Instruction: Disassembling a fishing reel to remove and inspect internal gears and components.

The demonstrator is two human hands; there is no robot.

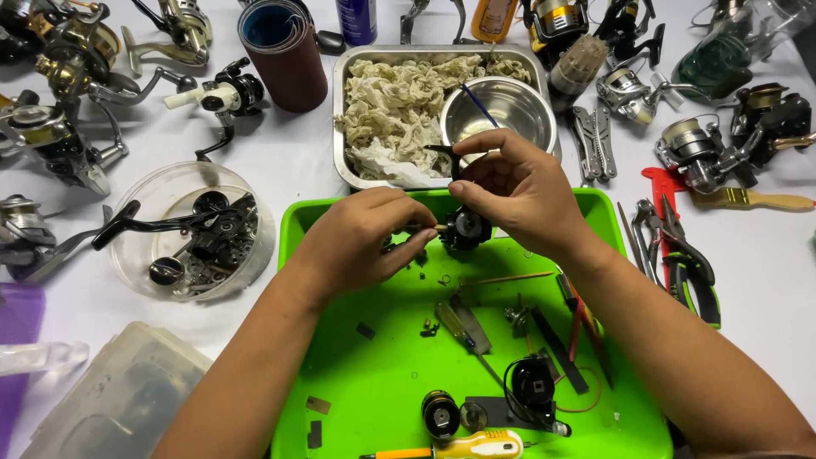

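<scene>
My right hand [517, 189] grips a black fishing reel body [464, 228] above the far edge of the green tray [399, 374]. A thin black arm of the reel sticks up past my fingers. My left hand [361, 242] pinches a small slender part, perhaps a tool tip, against the reel's left side. What sits between those fingertips is mostly hidden. Small screws, a black spool [440, 414], a round black side plate [531, 384] and a yellow-handled screwdriver [476, 445] lie on the tray below my hands.
A steel pan [353, 161] holds rags and a steel bowl [501, 110]. A clear bowl of black reel parts [191, 234] stands left. Several reels ring the white table. Pliers [684, 259], a multitool [595, 140] and a brush [748, 200] lie right. A sandpaper roll [285, 55] stands behind.
</scene>
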